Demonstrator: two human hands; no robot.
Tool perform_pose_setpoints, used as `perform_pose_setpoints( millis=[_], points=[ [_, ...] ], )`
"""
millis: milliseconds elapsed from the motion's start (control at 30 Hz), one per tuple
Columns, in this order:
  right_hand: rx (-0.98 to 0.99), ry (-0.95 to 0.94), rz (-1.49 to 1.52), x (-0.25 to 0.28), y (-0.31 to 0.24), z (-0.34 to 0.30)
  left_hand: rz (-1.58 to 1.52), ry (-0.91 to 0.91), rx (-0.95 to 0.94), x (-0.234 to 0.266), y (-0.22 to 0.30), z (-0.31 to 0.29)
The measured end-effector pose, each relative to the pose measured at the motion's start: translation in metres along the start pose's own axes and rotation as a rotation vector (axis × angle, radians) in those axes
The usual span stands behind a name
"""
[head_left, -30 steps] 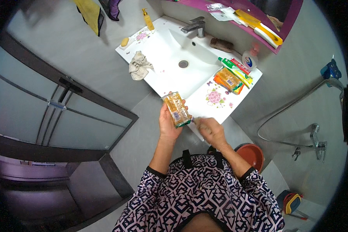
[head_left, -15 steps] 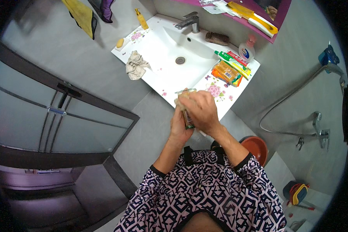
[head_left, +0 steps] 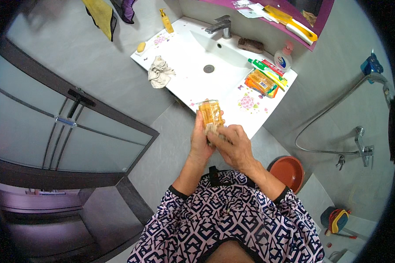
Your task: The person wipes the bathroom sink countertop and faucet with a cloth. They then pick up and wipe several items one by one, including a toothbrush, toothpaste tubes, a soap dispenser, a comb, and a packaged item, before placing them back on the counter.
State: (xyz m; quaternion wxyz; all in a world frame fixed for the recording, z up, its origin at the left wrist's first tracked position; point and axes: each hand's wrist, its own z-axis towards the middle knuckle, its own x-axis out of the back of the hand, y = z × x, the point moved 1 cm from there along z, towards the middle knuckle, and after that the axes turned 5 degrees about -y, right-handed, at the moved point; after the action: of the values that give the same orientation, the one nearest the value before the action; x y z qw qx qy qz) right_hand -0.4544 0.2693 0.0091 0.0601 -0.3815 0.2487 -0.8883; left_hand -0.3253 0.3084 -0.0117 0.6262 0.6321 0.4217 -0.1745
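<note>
My left hand (head_left: 200,142) is wrapped round a clear packet of yellow-orange soap (head_left: 210,113), held tilted upward just off the near edge of the washbasin counter. My right hand (head_left: 238,151) pinches a small pale cloth (head_left: 212,130) and presses it against the packet's lower part. Motion smears the cloth and the right fingertips a little, and the packet's lower end is hidden behind them. A similar soap packet (head_left: 262,82) lies on the right of the counter, beside a green and yellow toothpaste tube (head_left: 267,71).
The white washbasin (head_left: 193,74) carries a crumpled rag (head_left: 160,72), a yellow soap bar (head_left: 141,47), a yellow pump bottle (head_left: 166,22), a brush (head_left: 251,45) and a clear soap dispenser (head_left: 283,57). A faucet (head_left: 221,26) stands behind. A red-brown basin (head_left: 287,173) sits on the floor at right.
My right hand has slid from the packet's upper end down toward its lower end with the cloth, uncovering the yellow soap. The left hand keeps its hold.
</note>
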Motion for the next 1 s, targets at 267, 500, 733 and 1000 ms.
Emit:
perform_pose_setpoints(
  millis=[267, 500, 733, 1000],
  points=[
    [-0.019, 0.07, 0.097, 0.015, 0.013, 0.005, -0.105, -0.046, -0.049, -0.007, -0.002, 0.003],
    [-0.208, 0.184, 0.067, 0.024, 0.032, 0.04, 0.072, -0.01, -0.149, -0.022, -0.004, 0.005],
    [-0.139, 0.039, -0.046, 0.002, 0.014, 0.031, 0.08, 0.0, -0.105, -0.022, -0.004, 0.002],
    [-0.036, -0.342, 0.426, 0.02, 0.012, -0.018, 0.163, 0.094, -0.053, -0.001, -0.003, -0.001]
  ],
)
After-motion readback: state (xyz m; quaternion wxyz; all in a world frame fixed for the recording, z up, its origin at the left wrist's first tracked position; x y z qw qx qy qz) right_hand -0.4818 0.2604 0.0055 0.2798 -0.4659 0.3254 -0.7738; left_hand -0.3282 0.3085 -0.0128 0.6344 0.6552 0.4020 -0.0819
